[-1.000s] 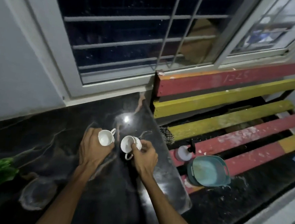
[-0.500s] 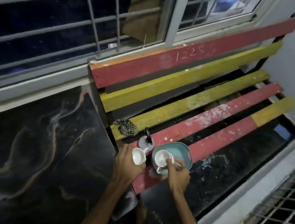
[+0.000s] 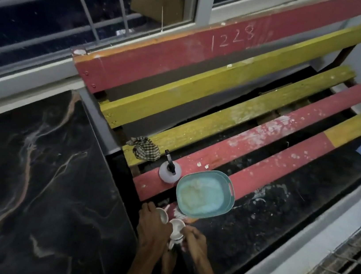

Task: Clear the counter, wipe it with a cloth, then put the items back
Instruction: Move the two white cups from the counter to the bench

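I am gripping one small white ceramic cup (image 3: 162, 215) in my left hand (image 3: 153, 227) and a second white cup (image 3: 177, 228) in my right hand (image 3: 194, 243), both just in front of the teal plastic tray (image 3: 228, 185) on the painted slatted bench (image 3: 225, 110). Beyond the tray are one white spray bottle (image 3: 168, 172) and one checkered cloth (image 3: 146, 148). My right hand is nearer the tray, directly ahead.
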